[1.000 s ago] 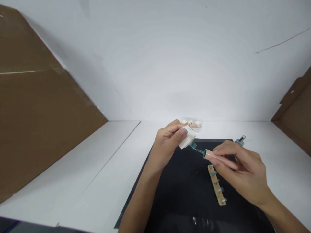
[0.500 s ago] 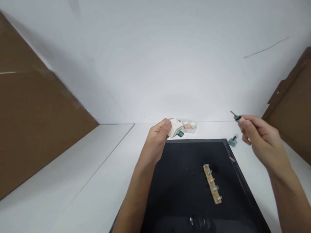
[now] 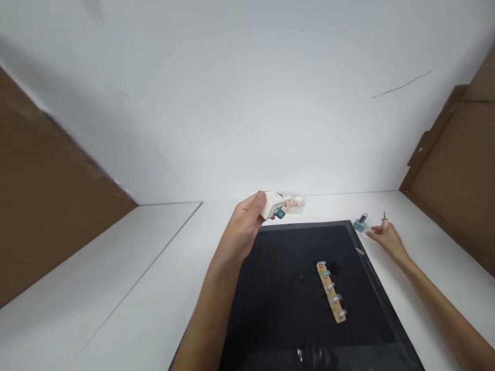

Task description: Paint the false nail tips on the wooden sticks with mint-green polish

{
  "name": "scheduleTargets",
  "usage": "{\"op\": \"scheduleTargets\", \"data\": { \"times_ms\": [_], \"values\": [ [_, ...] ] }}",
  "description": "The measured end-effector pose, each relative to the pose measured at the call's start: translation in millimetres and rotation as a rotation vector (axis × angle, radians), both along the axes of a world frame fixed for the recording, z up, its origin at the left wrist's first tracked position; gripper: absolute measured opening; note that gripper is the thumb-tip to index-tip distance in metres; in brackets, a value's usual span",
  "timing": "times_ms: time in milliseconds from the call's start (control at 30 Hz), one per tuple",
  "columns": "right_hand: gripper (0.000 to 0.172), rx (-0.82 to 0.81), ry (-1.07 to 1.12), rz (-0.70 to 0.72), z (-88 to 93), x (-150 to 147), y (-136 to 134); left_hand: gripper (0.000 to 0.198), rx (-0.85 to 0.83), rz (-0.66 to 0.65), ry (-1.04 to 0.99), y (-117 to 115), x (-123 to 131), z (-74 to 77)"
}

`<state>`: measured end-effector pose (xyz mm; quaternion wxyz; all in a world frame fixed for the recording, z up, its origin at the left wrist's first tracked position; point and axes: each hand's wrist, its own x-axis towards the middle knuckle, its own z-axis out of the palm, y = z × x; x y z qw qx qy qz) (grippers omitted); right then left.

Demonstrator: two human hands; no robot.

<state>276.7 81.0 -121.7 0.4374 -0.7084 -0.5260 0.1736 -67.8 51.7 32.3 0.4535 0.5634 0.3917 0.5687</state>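
Note:
My left hand (image 3: 245, 225) is raised above the far left corner of the black mat (image 3: 294, 299), its fingers closed round a small white block (image 3: 270, 204) with a green screw (image 3: 279, 213) sticking out of its underside. My right hand (image 3: 386, 238) reaches out low over the white table right of the mat, fingers around a small screwdriver (image 3: 384, 220) that stands upright, tip up. A teal piece with a metal pin (image 3: 361, 223) lies just left of that hand. On the mat lies a wooden strip (image 3: 331, 291) with several screws in it.
More small white and pink pieces (image 3: 296, 202) lie by the back wall behind the white block. Brown cardboard panels (image 3: 456, 175) stand at the right and at the left (image 3: 46, 206). The white table (image 3: 116, 288) extends left of the mat.
My right hand pulled the screwdriver away from the white block, swung right and came down onto the table beside the teal piece. My left hand kept the block, lifting it slightly.

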Motion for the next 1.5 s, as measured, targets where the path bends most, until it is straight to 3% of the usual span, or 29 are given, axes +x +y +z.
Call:
{"op": "scheduleTargets", "data": {
  "times_ms": [267, 400, 500, 633, 733, 900, 1067, 1233, 1333, 1500],
  "values": [
    [0.036, -0.006, 0.118, 0.019, -7.5, -6.6, 17.7, 0.045, -0.027, -0.020, -0.023, -4.7, -0.2, 2.9],
    [0.045, 0.014, 0.240, 0.104, -5.6, -14.4, 14.7, 0.043, -0.038, -0.060, 0.018, 2.8, 4.3, -8.3],
    [0.050, 0.024, 0.327, 0.195, -1.7, -25.9, 8.6, 0.046, -0.041, -0.138, 0.208, 15.6, 16.7, -33.0],
    [0.056, 0.011, 0.410, 0.330, 0.6, -47.0, 3.1, 0.050, -0.107, -0.204, 0.560, 32.4, 31.2, -81.4],
    [0.058, -0.019, 0.439, 0.430, -2.0, -62.2, 2.2, 0.048, -0.130, -0.187, 0.669, 39.2, 30.4, -115.0],
    [0.050, -0.065, 0.406, 0.502, -11.6, -74.4, 2.9, 0.048, -0.092, -0.178, 0.810, 42.8, 20.8, -147.1],
    [0.035, -0.088, 0.335, 0.523, -20.5, -72.4, 5.6, 0.048, -0.008, -0.186, 0.887, 45.1, 22.8, -157.5],
    [0.026, -0.092, 0.246, 0.565, -19.0, -64.1, 8.3, 0.041, 0.039, -0.086, 0.930, 46.1, 27.7, -162.4],
    [0.024, -0.076, 0.190, 0.597, -5.7, -57.2, 9.5, 0.032, 0.060, -0.029, 0.945, 50.9, 28.3, -159.6],
    [0.020, -0.052, 0.037, 0.676, 27.7, -58.5, 12.6, 0.023, 0.122, -0.008, 0.969, 61.3, 42.6, -141.9]
  ]
}}
